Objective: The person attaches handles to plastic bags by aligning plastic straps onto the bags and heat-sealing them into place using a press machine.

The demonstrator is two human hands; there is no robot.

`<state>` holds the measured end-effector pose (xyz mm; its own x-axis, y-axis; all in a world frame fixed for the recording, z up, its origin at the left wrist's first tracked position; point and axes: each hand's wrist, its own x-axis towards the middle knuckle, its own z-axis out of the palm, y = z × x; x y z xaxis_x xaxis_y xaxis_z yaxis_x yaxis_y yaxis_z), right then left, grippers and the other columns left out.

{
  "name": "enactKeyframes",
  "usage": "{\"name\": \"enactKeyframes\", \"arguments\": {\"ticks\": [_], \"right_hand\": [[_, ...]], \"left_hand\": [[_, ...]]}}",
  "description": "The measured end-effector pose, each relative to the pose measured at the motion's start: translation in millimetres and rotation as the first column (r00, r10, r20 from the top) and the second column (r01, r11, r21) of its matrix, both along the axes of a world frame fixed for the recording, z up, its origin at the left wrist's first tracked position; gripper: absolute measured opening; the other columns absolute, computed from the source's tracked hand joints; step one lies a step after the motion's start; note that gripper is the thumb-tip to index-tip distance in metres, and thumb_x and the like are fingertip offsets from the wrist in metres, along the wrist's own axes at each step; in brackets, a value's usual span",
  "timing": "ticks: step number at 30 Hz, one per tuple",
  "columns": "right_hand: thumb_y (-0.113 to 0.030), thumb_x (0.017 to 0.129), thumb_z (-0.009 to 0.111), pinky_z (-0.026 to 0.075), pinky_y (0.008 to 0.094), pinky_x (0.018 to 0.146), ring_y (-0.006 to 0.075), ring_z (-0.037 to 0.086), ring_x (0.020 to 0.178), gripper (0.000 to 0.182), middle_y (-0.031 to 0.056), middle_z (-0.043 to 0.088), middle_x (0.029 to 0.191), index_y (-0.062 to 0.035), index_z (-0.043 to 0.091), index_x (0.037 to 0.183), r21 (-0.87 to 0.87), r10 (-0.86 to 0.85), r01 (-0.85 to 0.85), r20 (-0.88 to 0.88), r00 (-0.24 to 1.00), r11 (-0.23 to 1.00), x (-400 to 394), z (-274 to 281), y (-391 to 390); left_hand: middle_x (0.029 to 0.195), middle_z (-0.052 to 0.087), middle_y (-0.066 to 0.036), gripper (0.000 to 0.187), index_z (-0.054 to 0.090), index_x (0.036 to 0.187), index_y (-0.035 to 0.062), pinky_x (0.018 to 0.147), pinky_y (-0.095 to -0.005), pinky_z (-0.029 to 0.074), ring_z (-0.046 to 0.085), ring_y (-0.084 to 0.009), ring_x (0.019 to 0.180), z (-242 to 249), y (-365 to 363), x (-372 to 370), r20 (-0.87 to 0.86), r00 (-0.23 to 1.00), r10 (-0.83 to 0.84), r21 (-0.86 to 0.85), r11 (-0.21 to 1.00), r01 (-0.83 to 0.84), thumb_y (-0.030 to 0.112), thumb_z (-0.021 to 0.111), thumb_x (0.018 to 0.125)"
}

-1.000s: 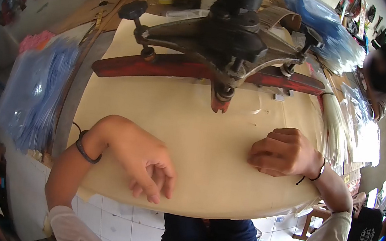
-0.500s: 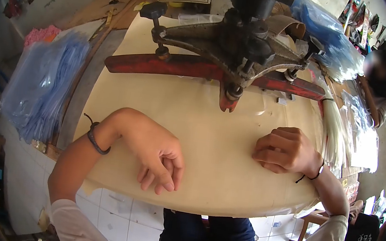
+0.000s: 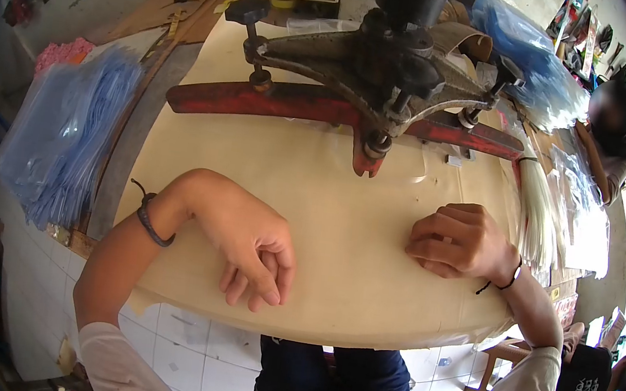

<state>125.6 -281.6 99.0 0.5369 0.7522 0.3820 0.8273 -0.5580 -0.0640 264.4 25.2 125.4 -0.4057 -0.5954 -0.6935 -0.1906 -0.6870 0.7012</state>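
Plastic stack (image 3: 63, 133) at left. Left hand (image 3: 242, 230) over tan sheet (image 3: 354, 240) spread beneath both hands; fingers half-open, nothing seen held. Red bar (image 3: 300, 106) far centre: keeping fingers nearside, clear of it, seems sound. Right hand (image 3: 460, 241): fingers curled, cannot tell if gripping.

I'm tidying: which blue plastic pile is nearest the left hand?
The left pile, left of the left hand; the right pile lies farther away, beyond the red bar.

Bright light comes from the right — glaring off the clear plastic sheets (image 3: 587, 229) — within dark, fisheye-bent edges.
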Motion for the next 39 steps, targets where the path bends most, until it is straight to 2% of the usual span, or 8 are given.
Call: {"name": "enactKeyframes", "arguments": {"ticks": [8, 14, 23, 26, 32, 35, 39], "right_hand": [[-0.011, 0.076, 0.077, 0.053, 0.0321, 0.056, 0.0170, 0.063, 0.067, 0.016, -0.0007, 0.064, 0.094, -0.0126, 0.067, 0.089, 0.009, 0.001, -0.001, 0.009, 1.000, 1.000, -0.5, -0.8, 0.3], [-0.011, 0.074, 0.077, 0.053, 0.0319, 0.056, 0.0167, 0.063, 0.066, 0.018, -0.0009, 0.065, 0.094, -0.0125, 0.067, 0.089, 0.011, 0.012, -0.013, 0.005, 1.000, 1.000, -1.3, -0.7, 2.2], [-0.011, 0.075, 0.077, 0.053, 0.0322, 0.055, 0.0166, 0.064, 0.066, 0.019, -0.0006, 0.065, 0.095, -0.0126, 0.068, 0.091, 0.033, 0.022, -0.022, -0.003, 1.000, 0.999, -1.0, -2.7, -0.3], [-0.012, 0.075, 0.077, 0.053, 0.0321, 0.055, 0.0167, 0.064, 0.065, 0.017, -0.0006, 0.065, 0.095, -0.0127, 0.068, 0.090, 0.017, 0.012, -0.012, -0.005, 1.000, 1.000, -1.2, -3.2, -0.8], [-0.013, 0.076, 0.076, 0.053, 0.0323, 0.055, 0.0172, 0.064, 0.065, 0.015, -0.0007, 0.065, 0.095, -0.0134, 0.068, 0.089, 0.024, 0.008, -0.007, -0.020, 1.000, 1.000, -0.6, -2.3, -0.4], [-0.013, 0.077, 0.076, 0.053, 0.0326, 0.055, 0.0177, 0.064, 0.065, 0.015, -0.0005, 0.065, 0.096, -0.0134, 0.068, 0.090, 0.026, 0.010, -0.009, -0.037, 0.999, 1.000, -0.6, -2.3, -1.1], [-0.014, 0.078, 0.076, 0.053, 0.0328, 0.055, 0.0180, 0.064, 0.064, 0.014, -0.0001, 0.065, 0.096, -0.0134, 0.068, 0.090, 0.030, 0.002, -0.001, -0.033, 0.999, 1.000, -1.5, -2.4, -0.4]], "left_hand": [[0.104, 0.075, -0.016, 0.043, 0.064, 0.122, -0.0058, 0.075, -0.0326, 0.062, 0.076, -0.0232, 0.084, -0.5, -1.0, 0.9, -0.008, 1.000, 0.008, 0.007, 1.000, -0.008, 0.031, 0.065, 0.100], [0.104, 0.075, -0.017, 0.044, 0.063, 0.122, -0.0080, 0.076, -0.0335, 0.062, 0.076, -0.0238, 0.085, -1.0, 1.0, 4.4, -0.033, 0.997, 0.067, 0.026, 0.997, -0.066, 0.026, 0.072, 0.096], [0.104, 0.075, -0.017, 0.046, 0.063, 0.124, -0.0089, 0.077, -0.0330, 0.063, 0.076, -0.0235, 0.085, -2.9, -0.8, 5.7, -0.055, 0.995, 0.080, 0.048, 0.996, -0.078, 0.023, 0.075, 0.093], [0.109, 0.075, -0.017, 0.036, 0.061, 0.127, -0.0079, 0.079, -0.0306, 0.062, 0.076, -0.0209, 0.089, 2.0, -3.5, 4.7, -0.029, 0.998, 0.047, 0.064, 0.997, -0.045, 0.014, 0.067, 0.099], [0.110, 0.074, -0.017, 0.037, 0.061, 0.127, -0.0083, 0.079, -0.0311, 0.062, 0.076, -0.0211, 0.089, 0.7, -2.6, 5.3, -0.037, 0.998, 0.042, 0.058, 0.998, -0.040, 0.015, 0.067, 0.099], [0.105, 0.075, -0.017, 0.046, 0.062, 0.124, -0.0093, 0.076, -0.0328, 0.063, 0.076, -0.0239, 0.084, -1.9, -0.6, 5.2, -0.053, 0.995, 0.081, 0.043, 0.996, -0.079, 0.024, 0.075, 0.094], [0.105, 0.075, -0.017, 0.046, 0.062, 0.123, -0.0094, 0.076, -0.0328, 0.063, 0.076, -0.0239, 0.084, -2.5, -0.2, 4.8, -0.058, 0.995, 0.081, 0.043, 0.996, -0.079, 0.024, 0.074, 0.094]]}}
